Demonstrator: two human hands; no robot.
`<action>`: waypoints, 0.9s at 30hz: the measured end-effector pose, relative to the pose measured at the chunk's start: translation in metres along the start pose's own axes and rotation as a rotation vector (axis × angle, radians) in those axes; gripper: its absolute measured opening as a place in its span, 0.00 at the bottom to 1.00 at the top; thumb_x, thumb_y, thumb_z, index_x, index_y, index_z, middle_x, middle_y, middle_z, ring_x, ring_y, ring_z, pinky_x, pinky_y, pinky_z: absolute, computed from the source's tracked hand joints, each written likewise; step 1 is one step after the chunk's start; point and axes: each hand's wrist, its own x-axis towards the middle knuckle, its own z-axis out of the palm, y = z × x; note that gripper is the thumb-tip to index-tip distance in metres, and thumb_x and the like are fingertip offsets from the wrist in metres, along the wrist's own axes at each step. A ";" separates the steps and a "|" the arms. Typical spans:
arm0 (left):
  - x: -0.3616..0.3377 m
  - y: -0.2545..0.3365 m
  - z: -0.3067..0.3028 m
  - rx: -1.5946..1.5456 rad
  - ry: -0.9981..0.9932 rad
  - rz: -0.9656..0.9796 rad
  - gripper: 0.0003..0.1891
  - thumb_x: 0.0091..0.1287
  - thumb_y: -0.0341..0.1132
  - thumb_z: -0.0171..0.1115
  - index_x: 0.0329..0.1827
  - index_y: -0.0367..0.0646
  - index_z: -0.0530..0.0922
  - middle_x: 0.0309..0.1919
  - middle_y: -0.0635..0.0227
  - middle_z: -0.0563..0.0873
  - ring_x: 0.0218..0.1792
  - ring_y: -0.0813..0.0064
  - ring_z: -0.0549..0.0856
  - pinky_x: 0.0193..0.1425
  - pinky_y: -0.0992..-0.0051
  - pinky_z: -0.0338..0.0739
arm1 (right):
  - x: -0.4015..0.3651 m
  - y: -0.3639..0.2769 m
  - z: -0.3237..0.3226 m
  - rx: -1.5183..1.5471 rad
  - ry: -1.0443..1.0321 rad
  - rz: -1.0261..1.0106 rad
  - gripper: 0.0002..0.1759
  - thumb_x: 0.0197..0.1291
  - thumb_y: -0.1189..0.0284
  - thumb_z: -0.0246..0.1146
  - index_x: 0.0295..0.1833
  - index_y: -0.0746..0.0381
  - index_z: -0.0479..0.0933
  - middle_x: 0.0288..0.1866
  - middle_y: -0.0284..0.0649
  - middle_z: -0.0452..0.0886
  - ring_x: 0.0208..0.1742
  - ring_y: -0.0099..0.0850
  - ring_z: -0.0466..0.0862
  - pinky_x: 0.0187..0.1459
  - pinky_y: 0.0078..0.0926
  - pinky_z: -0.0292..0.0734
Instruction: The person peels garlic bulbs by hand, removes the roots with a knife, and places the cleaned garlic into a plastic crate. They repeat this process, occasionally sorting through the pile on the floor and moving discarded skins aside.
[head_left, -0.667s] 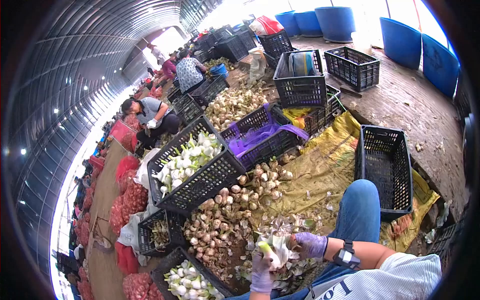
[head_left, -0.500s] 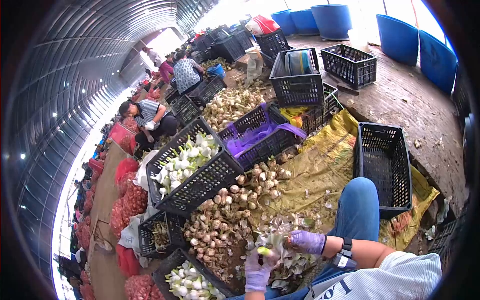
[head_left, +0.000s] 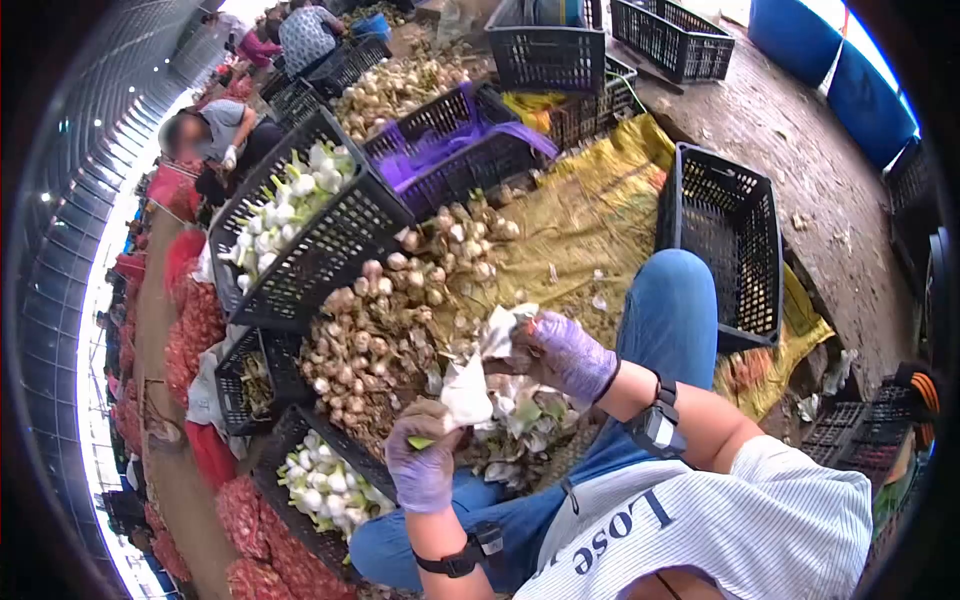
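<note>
Garlic [head_left: 467, 395] turned; left grip [head_left: 420, 468] clamped on it, right grip [head_left: 570, 352] pinching skin [head_left: 498, 330]; open yellow sheet [head_left: 560, 225] edged by black crate [head_left: 757, 245].

Yellow woven sheet [head_left: 585, 215]: open lane ahead of the purple-gloved right hand [head_left: 572, 355].
Lane's right: bent blue-denim knee [head_left: 672, 300], then a high-walled black plastic crate [head_left: 728, 235].
Lane's left: brown-and-white garlic heap [head_left: 360, 335], backed by a bulb-filled black crate [head_left: 328, 250].
</note>
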 end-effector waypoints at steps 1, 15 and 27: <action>0.002 -0.003 0.002 -0.178 0.014 0.013 0.13 0.44 0.18 0.68 0.29 0.43 0.75 0.38 0.63 0.79 0.42 0.68 0.79 0.45 0.69 0.76 | -0.001 -0.002 0.007 -0.059 0.085 -0.020 0.13 0.59 0.68 0.58 0.46 0.64 0.71 0.37 0.37 0.77 0.42 0.32 0.79 0.52 0.31 0.74; 0.000 -0.039 -0.002 -0.899 0.286 -0.142 0.28 0.55 0.28 0.64 0.58 0.28 0.63 0.53 0.52 0.74 0.52 0.65 0.77 0.44 0.77 0.83 | -0.002 -0.025 0.068 -0.875 0.313 -0.611 0.34 0.47 0.63 0.69 0.59 0.60 0.64 0.54 0.41 0.71 0.54 0.31 0.73 0.55 0.31 0.68; -0.011 -0.025 -0.003 -0.588 0.193 -0.270 0.25 0.55 0.29 0.64 0.55 0.28 0.67 0.48 0.50 0.77 0.48 0.61 0.79 0.49 0.70 0.80 | 0.013 -0.017 0.012 -0.331 0.080 -0.139 0.33 0.47 0.57 0.69 0.52 0.66 0.66 0.41 0.36 0.76 0.40 0.25 0.78 0.42 0.23 0.76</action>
